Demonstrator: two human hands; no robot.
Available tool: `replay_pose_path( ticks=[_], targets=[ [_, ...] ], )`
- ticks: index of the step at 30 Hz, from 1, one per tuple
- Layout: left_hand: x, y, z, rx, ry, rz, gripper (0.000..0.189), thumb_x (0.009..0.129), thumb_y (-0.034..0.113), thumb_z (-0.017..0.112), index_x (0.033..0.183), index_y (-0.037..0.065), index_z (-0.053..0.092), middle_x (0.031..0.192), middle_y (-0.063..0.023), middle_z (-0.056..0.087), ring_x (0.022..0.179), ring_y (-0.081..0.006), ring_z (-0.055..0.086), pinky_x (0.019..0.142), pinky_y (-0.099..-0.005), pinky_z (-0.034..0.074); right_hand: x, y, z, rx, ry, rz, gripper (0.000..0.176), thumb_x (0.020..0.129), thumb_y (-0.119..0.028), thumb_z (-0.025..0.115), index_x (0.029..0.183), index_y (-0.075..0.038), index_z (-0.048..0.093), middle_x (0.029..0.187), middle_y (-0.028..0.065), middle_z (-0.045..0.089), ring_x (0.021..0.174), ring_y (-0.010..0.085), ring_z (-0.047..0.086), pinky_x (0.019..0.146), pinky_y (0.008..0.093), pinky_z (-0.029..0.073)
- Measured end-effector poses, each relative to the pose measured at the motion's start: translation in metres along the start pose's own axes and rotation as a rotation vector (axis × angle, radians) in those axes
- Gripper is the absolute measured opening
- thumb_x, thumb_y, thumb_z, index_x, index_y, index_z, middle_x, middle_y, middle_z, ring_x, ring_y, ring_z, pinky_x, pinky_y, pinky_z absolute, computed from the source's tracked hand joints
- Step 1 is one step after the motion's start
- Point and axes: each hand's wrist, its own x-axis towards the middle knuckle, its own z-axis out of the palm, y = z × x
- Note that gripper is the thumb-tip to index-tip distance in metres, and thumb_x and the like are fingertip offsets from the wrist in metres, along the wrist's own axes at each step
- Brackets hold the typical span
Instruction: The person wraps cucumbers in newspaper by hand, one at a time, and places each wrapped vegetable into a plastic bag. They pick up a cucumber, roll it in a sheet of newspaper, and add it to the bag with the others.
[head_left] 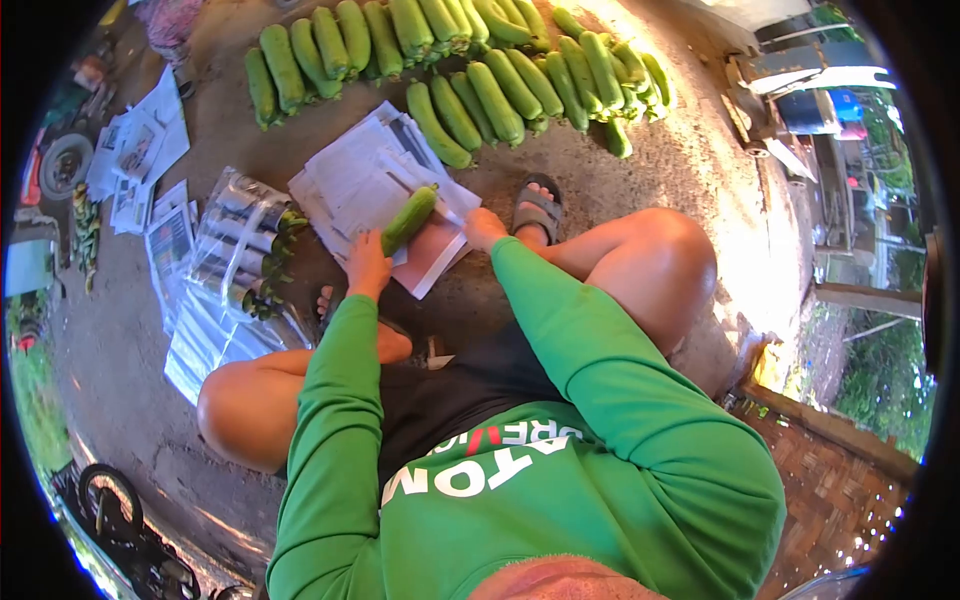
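A single long green gourd [409, 220] lies slantwise on a stack of paper sheets [345, 170] between my feet. My left hand [369, 265] is closed at the gourd's lower end, its fingertips partly hidden. To the right, my right hand [485, 229] pinches the side edge of the top sheets, its fingers closed. Beneath the gourd, a pinkish sheet [432, 253] shows at the near corner of the stack. Left of the stack sits a clear plastic bag [237, 225] of paper-wrapped rolls with green ends poking out.
Rows of loose green gourds [497, 105] lie on the dirt floor beyond the stack. More newspaper sheets [140, 150] are spread at the left, and a flat plastic sheet [220, 335] lies by my left knee. A woven mat [830, 500] is at the lower right.
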Motion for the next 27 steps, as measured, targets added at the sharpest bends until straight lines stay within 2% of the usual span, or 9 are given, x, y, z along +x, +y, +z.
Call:
replay_pose_path(
  ticks=[2,4,6,10,13,16,20,24,27],
  targets=[
    [-0.005,0.018,-0.005,0.061,0.196,0.155,0.06,0.077,0.025,0.081,0.131,0.012,0.057,0.13,-0.0153,0.058,0.125,-0.0375,0.054,0.1,-0.0537,0.046,0.015,0.008,0.013,0.058,-0.007,0.037,0.026,0.086,-0.022,0.068,0.093,0.002,0.074,0.079,0.0224,0.071,0.079,0.038,0.072,0.076,0.0459,0.058],
    [-0.011,0.045,-0.025,0.011,0.129,0.335,0.065,0.076,0.037,0.083,0.131,0.011,0.061,0.137,-0.0191,0.056,0.122,-0.0394,0.057,0.102,-0.0517,0.045,0.011,0.0,0.004,0.279,0.014,0.078,0.021,0.086,-0.017,0.067,0.089,0.002,0.074,0.069,0.0175,0.068,0.067,0.0306,0.07,0.063,0.0435,0.056],
    [-0.014,0.058,-0.011,-0.044,0.152,0.479,0.053,0.074,0.04,0.084,0.117,0.011,0.069,0.135,-0.0171,0.058,0.121,-0.0379,0.057,0.101,-0.051,0.045,0.014,-0.005,0.001,0.418,0.05,0.111,0.016,0.086,-0.014,0.067,0.086,0.002,0.073,0.067,0.0132,0.066,0.061,0.0226,0.067,0.054,0.0408,0.054],
    [-0.021,0.063,0.011,0.014,0.176,0.432,0.027,0.082,0.03,0.077,0.101,0.011,0.072,0.118,-0.0123,0.066,0.112,-0.0352,0.062,0.091,-0.0489,0.05,0.016,-0.015,-0.016,0.615,-0.015,0.207,0.015,0.086,-0.011,0.071,0.095,0.0,0.073,0.082,0.0124,0.07,0.064,0.0214,0.067,0.05,0.0389,0.054],
    [-0.01,0.044,0.022,-0.016,0.076,0.397,0.013,0.089,0.022,0.065,0.097,0.015,0.072,0.105,-0.0074,0.069,0.105,-0.0323,0.065,0.085,-0.0489,0.05,0.017,-0.009,-0.007,0.63,0.085,0.154,0.024,0.08,-0.017,0.072,0.094,0.002,0.075,0.081,0.0216,0.072,0.064,0.0308,0.071,0.064,0.0415,0.058],
    [-0.011,0.045,0.013,-0.048,0.045,0.293,0.015,0.09,0.027,0.065,0.093,0.015,0.071,0.1,-0.0094,0.07,0.098,-0.0342,0.067,0.081,-0.0503,0.051,0.005,-0.014,-0.021,0.698,-0.005,0.261,0.026,0.081,-0.017,0.072,0.098,0.002,0.075,0.081,0.0199,0.072,0.062,0.0288,0.07,0.062,0.0409,0.057],
    [-0.021,0.056,-0.009,-0.244,0.005,0.193,0.022,0.092,0.033,0.062,0.1,0.015,0.072,0.1,-0.0108,0.074,0.096,-0.036,0.069,0.084,-0.0488,0.053,0.015,-0.01,-0.01,0.635,0.03,0.178,0.016,0.092,-0.014,0.071,0.102,-0.001,0.071,0.083,0.0097,0.069,0.063,0.0202,0.066,0.047,0.0352,0.053],
    [-0.018,0.055,-0.013,-0.142,-0.141,0.138,0.025,0.092,0.032,0.058,0.103,0.018,0.076,0.103,-0.0124,0.074,0.098,-0.0368,0.069,0.086,-0.0478,0.054,0.01,-0.018,-0.022,0.725,-0.058,0.241,0.019,0.094,-0.016,0.07,0.107,-0.002,0.069,0.085,0.0087,0.068,0.063,0.0195,0.065,0.047,0.0346,0.054],
    [-0.017,0.051,-0.013,-0.208,-0.198,0.093,0.021,0.089,0.028,0.064,0.1,0.017,0.077,0.1,-0.0127,0.075,0.098,-0.0355,0.069,0.085,-0.0477,0.054,0.014,-0.01,-0.018,0.687,-0.081,0.203,0.024,0.095,-0.021,0.069,0.11,-0.002,0.066,0.089,0.0088,0.067,0.066,0.0191,0.065,0.049,0.034,0.054]
  ],
)
